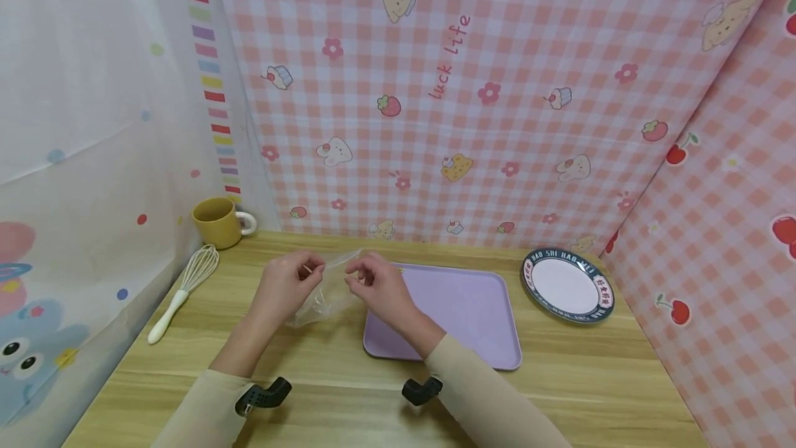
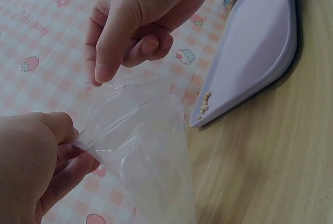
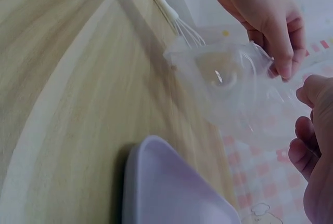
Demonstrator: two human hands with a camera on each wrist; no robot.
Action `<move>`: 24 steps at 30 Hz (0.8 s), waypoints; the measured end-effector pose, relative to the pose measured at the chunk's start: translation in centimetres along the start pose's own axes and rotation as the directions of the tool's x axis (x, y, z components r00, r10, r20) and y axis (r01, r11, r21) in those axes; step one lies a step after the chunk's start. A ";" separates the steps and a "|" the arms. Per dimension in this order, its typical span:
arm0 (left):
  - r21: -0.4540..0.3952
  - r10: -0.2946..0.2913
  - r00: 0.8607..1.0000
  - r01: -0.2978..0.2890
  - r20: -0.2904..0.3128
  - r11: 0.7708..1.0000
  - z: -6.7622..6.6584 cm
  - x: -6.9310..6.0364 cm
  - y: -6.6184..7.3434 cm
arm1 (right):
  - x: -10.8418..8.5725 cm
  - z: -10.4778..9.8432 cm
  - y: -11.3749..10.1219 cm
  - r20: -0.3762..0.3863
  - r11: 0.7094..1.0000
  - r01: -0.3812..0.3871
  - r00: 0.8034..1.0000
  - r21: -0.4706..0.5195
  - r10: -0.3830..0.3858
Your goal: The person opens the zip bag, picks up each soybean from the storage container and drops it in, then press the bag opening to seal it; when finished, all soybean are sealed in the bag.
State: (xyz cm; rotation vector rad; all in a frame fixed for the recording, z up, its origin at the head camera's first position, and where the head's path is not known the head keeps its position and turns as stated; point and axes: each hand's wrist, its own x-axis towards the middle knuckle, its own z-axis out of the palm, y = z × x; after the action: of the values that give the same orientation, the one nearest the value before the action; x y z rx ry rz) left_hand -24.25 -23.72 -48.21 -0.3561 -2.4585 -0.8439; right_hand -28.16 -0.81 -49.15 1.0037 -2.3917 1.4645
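My left hand (image 1: pixel 289 289) pinches the edge of a clear, thin plastic bag (image 1: pixel 323 304) above the table. The film hangs loosely down from those fingers. My right hand (image 1: pixel 385 292) is close on the other side, over the left edge of a lilac tray (image 1: pixel 466 303). Its thumb and index fingertips meet at the bag's upper edge and seem to pinch the film; the exact contact is hard to see. Several small, pale, bean-like pieces (image 2: pixel 204 103) lie in one corner of the tray.
A white-handled whisk (image 1: pixel 180 296) lies at the left of the wooden table (image 1: pixel 348 406), near a mustard mug (image 1: pixel 218 223) with a white handle. A dark-rimmed plate (image 1: pixel 567 285) sits at the right. Patterned cloth (image 1: pixel 435 123) hangs behind and along both sides.
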 end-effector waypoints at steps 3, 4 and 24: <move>-0.003 0.003 1.000 -0.003 -0.006 1.000 0.0 0.0 0.0 | -0.1 -0.6 0.3 -0.014 1.000 -0.015 1.000 0.011 0.015; -0.001 0.003 1.000 -0.003 -0.007 1.000 0.0 -0.1 0.0 | -0.1 -0.9 0.5 -0.020 1.000 -0.020 1.000 0.015 0.020; -0.007 -0.018 1.000 0.018 0.016 1.000 -0.3 -0.1 0.2 | 0.0 -6.7 6.5 -0.021 0.987 -0.155 0.988 -0.038 0.154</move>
State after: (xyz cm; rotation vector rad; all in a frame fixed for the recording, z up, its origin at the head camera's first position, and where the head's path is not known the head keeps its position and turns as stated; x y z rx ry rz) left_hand -23.98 -23.75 -47.97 -0.3448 -2.4776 -0.8604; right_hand -33.55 6.72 -50.50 0.8087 -2.5247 1.4618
